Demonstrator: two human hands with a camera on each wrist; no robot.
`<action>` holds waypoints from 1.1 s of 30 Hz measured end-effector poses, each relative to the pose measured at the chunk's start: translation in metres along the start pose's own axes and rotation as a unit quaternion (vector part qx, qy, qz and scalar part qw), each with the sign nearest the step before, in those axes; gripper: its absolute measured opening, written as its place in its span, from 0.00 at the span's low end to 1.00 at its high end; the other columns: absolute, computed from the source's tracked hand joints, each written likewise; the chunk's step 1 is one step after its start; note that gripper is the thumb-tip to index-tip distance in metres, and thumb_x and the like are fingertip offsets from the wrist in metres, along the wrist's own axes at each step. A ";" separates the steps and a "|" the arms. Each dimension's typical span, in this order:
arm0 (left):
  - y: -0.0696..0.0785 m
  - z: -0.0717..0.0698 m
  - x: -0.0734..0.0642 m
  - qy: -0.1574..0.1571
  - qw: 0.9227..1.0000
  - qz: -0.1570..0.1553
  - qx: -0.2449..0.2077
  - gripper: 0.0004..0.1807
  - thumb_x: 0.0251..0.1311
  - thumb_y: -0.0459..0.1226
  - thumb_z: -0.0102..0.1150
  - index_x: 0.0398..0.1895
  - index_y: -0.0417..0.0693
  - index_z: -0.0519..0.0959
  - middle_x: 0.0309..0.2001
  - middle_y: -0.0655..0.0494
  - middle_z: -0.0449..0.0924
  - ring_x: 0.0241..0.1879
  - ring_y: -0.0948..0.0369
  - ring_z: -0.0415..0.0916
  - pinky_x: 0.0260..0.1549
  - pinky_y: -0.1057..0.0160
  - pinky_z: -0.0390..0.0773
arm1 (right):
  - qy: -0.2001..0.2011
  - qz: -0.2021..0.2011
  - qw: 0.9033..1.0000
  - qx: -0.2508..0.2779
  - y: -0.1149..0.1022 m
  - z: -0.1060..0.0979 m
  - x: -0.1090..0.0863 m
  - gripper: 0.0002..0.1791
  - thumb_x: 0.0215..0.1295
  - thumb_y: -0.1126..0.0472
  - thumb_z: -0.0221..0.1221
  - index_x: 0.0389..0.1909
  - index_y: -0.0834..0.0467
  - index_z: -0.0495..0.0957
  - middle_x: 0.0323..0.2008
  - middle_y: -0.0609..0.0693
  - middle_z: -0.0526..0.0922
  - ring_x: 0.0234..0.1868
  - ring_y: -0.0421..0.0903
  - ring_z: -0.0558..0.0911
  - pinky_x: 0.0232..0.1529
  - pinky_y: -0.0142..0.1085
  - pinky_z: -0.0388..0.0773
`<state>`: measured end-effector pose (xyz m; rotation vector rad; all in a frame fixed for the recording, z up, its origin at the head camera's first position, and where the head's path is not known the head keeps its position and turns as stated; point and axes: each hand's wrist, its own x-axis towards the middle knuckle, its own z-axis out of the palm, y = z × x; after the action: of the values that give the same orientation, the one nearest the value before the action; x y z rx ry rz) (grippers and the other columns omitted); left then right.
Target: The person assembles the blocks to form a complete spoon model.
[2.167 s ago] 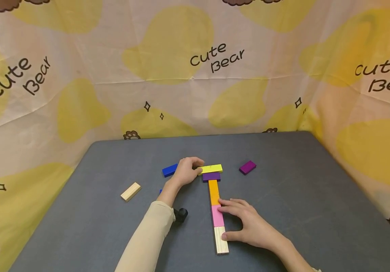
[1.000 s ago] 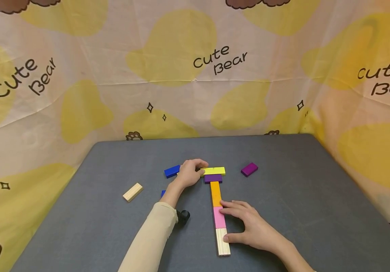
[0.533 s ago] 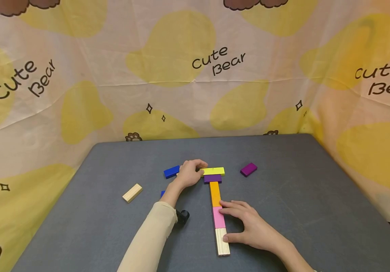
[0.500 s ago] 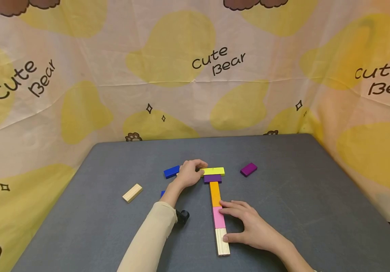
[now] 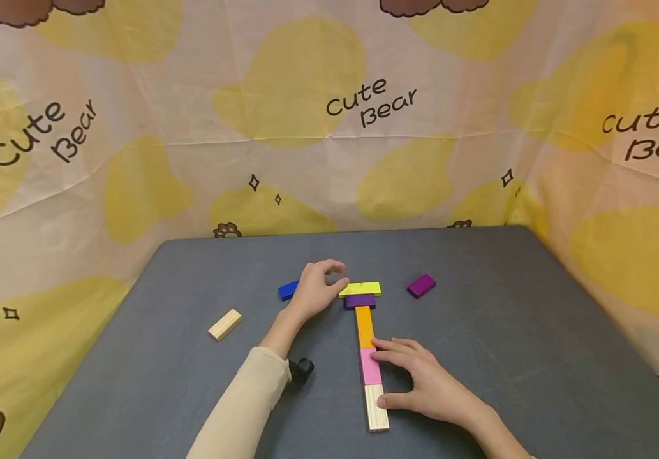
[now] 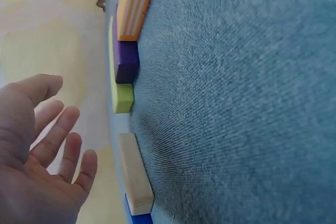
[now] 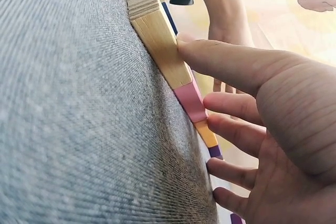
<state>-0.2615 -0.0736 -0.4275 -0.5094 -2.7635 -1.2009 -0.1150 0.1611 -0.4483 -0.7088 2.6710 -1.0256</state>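
On the grey table a row of blocks runs away from me: plain wood (image 5: pixel 376 408), pink (image 5: pixel 370 366), orange (image 5: pixel 365 326). A dark purple block (image 5: pixel 360 301) lies crosswise at its far end, with a yellow block (image 5: pixel 360 289) behind it. My right hand (image 5: pixel 429 382) rests along the row's right side, thumb at the plain wood block, fingertips at the pink one. My left hand (image 5: pixel 313 290) is raised just left of the yellow block, fingers loosely bent, nothing held. In the left wrist view, another plain wood block (image 6: pixel 135 174) lies below that hand's fingers, past the yellow block's end.
A blue block (image 5: pixel 288 291) shows partly behind my left hand. One loose plain wood block (image 5: pixel 224 324) lies to the left, and a magenta-purple block (image 5: pixel 421 286) to the right at the back. Behind the table hangs a printed cloth (image 5: pixel 306 95).
My left hand has let go of the yellow block's left end and moved slightly up and left. Its forearm now hides a second blue block seen earlier. My right hand stays in place.
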 end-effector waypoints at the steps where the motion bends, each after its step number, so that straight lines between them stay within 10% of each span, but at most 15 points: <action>1: 0.000 -0.001 -0.002 0.000 1.000 0.001 0.000 0.18 0.64 0.42 0.64 0.54 0.46 0.80 0.51 0.51 0.80 0.53 0.50 0.69 0.53 0.53 0.70 | -0.001 0.000 1.000 0.000 0.000 0.000 0.000 0.39 0.51 0.34 0.69 0.64 0.44 0.75 0.69 0.41 0.67 0.67 0.50 0.61 0.59 0.62 0.61; 8: 0.007 -0.007 -0.027 -0.029 1.000 0.009 -0.001 0.20 0.62 0.43 0.66 0.56 0.47 0.80 0.52 0.50 0.79 0.50 0.53 0.71 0.49 0.53 0.74 | -0.003 -0.002 1.000 -0.001 0.000 0.000 0.000 0.40 0.51 0.33 0.68 0.64 0.45 0.75 0.69 0.42 0.67 0.67 0.51 0.62 0.59 0.62 0.61; 17: 0.026 -0.013 -0.083 -0.156 0.987 0.008 -0.023 0.26 0.58 0.46 0.69 0.60 0.51 0.78 0.55 0.57 0.78 0.52 0.56 0.75 0.49 0.55 0.76 | 0.000 -0.003 1.000 0.004 0.001 -0.001 -0.001 0.40 0.51 0.33 0.67 0.65 0.45 0.75 0.69 0.42 0.66 0.68 0.54 0.60 0.59 0.66 0.59; 33: 0.036 0.017 -0.127 -0.151 0.975 -0.067 -0.150 0.32 0.47 0.43 0.78 0.59 0.51 0.79 0.50 0.60 0.80 0.41 0.60 0.76 0.37 0.65 0.77 | -0.002 -0.007 1.000 0.013 0.004 -0.001 -0.003 0.39 0.52 0.33 0.67 0.65 0.42 0.74 0.69 0.42 0.66 0.67 0.53 0.60 0.58 0.66 0.59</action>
<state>-0.1296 -0.0726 -0.4404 -0.5821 -2.9155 -1.7207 -0.1146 0.1655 -0.4497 -0.7231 2.6482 -1.0604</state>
